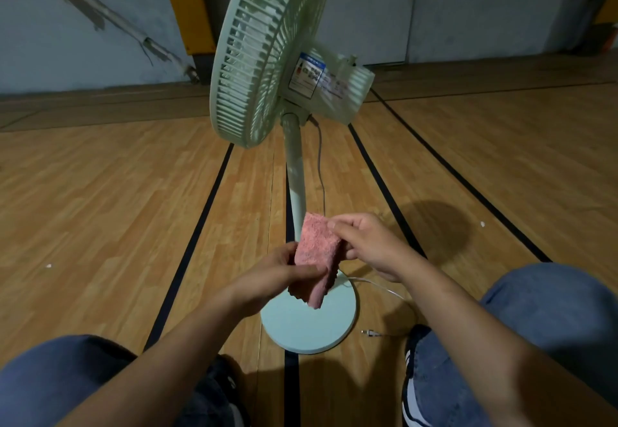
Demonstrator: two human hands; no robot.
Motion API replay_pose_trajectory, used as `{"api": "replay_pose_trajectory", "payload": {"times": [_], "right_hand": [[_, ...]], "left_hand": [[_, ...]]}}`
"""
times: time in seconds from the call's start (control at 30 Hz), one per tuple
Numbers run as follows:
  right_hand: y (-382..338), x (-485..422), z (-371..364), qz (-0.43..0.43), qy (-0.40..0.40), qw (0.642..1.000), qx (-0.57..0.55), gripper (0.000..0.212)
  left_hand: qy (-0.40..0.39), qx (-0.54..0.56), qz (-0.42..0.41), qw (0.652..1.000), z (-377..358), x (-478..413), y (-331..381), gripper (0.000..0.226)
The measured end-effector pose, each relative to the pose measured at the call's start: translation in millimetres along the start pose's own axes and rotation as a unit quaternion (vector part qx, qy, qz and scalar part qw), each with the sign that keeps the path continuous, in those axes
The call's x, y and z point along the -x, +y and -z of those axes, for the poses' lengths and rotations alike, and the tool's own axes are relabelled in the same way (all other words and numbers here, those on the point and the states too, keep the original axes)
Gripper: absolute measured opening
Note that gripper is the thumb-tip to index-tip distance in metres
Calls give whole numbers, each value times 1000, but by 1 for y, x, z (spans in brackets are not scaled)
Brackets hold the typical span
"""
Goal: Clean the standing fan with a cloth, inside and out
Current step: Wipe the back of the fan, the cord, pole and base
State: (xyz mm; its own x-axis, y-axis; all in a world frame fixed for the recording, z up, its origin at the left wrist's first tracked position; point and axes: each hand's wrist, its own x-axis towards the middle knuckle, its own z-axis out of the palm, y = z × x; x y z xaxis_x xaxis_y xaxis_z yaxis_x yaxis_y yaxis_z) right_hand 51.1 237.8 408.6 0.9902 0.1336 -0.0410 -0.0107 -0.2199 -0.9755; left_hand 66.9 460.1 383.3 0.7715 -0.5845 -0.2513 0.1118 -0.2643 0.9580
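A pale green standing fan (264,55) stands in front of me, its grille turned to the left and its motor housing (337,88) to the right. Its pole (296,172) runs down to a round base (311,323) between my knees. I hold a folded pink cloth (316,252) in front of the lower pole. My left hand (277,279) pinches its lower part between thumb and fingers. My right hand (368,246) pinches its upper right edge.
The floor is wooden with black lines (190,246). A white cord (378,287) trails right from the base, and a plug (369,333) lies near my right shoe (413,390). A grey wall (501,8) stands behind the fan.
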Motion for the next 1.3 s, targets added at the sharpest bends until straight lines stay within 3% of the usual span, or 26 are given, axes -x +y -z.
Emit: {"api": "replay_pose_trajectory", "payload": {"times": [0.1, 0.3, 0.47, 0.6, 0.73, 0.87, 1.07, 1.3], "right_hand": [[-10, 5, 10, 9, 29, 1000, -3, 21], [-29, 14, 38, 23, 110, 994, 10, 20], [-45, 33, 75, 26, 171, 984, -52, 18], [-53, 50, 102, 32, 197, 972, -122, 20], [-48, 74, 140, 53, 243, 956, -158, 8], [-33, 99, 184, 67, 269, 928, -250, 17], [7, 137, 220, 56, 306, 873, -376, 23], [69, 166, 233, 0, 396, 828, -398, 25]], "left_hand": [[-13, -13, -21, 1000, -7, 2, 3, 48], [38, 116, -32, 992, -12, -5, 23, 42], [93, 211, -69, 971, -27, -26, 58, 40], [98, 157, -106, 977, -53, -49, 92, 34], [78, 111, -134, 982, -93, -71, 125, 28], [55, 93, -135, 985, -140, -94, 154, 19], [2, 40, -85, 996, -187, -117, 171, 31], [-60, -71, -23, 995, -209, -149, 160, 32]]}}
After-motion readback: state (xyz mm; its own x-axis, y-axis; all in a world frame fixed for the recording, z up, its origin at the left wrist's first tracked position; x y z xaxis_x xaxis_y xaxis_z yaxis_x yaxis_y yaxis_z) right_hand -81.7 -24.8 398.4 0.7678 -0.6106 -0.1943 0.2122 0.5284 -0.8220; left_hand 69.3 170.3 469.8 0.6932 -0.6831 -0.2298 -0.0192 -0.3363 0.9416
